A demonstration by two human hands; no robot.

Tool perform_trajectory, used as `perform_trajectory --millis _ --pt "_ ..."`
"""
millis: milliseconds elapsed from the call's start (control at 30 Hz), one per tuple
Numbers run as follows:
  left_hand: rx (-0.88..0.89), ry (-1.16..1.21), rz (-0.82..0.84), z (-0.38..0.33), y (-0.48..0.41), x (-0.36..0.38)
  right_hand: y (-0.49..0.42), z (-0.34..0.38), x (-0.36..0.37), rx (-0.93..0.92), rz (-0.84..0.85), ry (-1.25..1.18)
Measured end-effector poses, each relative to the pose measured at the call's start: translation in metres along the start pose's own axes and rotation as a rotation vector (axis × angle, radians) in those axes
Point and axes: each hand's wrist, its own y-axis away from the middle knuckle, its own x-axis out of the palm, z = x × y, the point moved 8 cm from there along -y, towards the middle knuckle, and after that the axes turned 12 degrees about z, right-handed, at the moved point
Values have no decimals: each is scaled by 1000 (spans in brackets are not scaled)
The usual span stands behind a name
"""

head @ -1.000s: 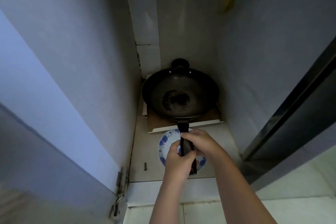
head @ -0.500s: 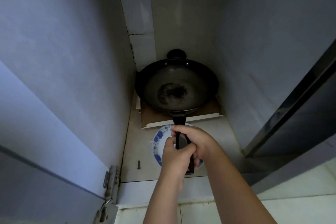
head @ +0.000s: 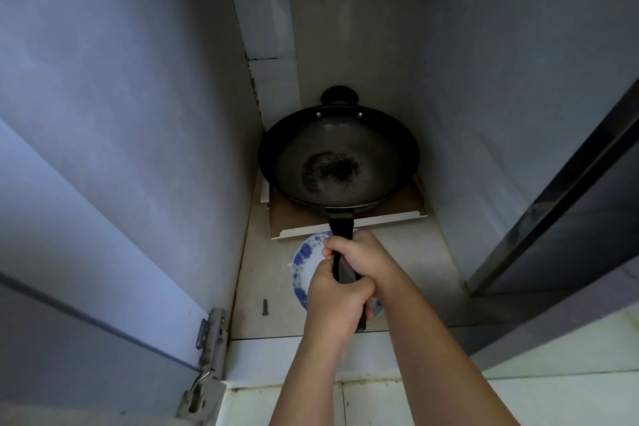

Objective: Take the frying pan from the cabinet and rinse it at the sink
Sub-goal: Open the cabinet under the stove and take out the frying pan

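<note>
A black frying pan [head: 339,159] with a dark burnt patch in its middle is deep inside the open cabinet, over a brown board. Its long black handle [head: 342,228] points toward me. My left hand [head: 333,301] grips the near end of the handle. My right hand [head: 363,258] grips the handle just ahead of it, closer to the pan. Whether the pan rests on the board or hangs just above it I cannot tell.
A blue-and-white plate [head: 304,266] lies on the cabinet floor under my hands. The brown board [head: 408,204] sits beneath the pan. A small screw [head: 265,306] lies left of the plate. The open door with its hinge [head: 207,332] is at left, a dark door edge [head: 553,218] at right.
The pan and both hands sit a little farther right and higher in the view than before, as the view shifts. Both hands keep their grip on the handle.
</note>
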Motion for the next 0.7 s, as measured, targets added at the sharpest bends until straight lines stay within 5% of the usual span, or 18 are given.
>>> perform_trajectory --millis 700 --pt "74 -58 13 -9 50 -13 49 23 26 -112 -59 69"
